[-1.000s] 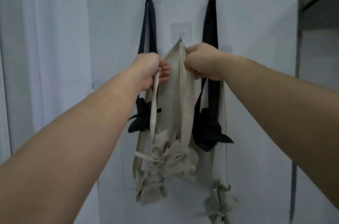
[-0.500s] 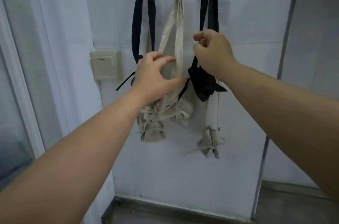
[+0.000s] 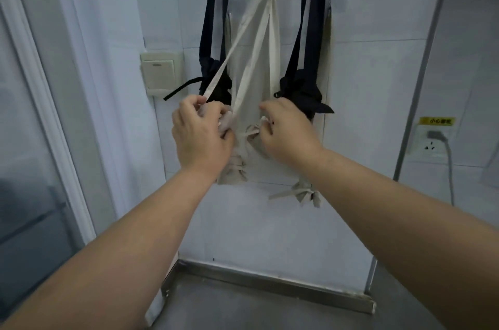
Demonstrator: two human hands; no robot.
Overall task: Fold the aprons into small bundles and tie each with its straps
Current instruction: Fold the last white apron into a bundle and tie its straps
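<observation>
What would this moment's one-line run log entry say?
step: tying | left hand: grips beige strap | right hand: pinches centre beige bundle | black bundles: hang tied

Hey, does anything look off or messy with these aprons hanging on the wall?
Two small things. The beige straps show brownish staining near the top. The left black bundle has a loose strap end sticking out sideways toward the light switch.
</observation>
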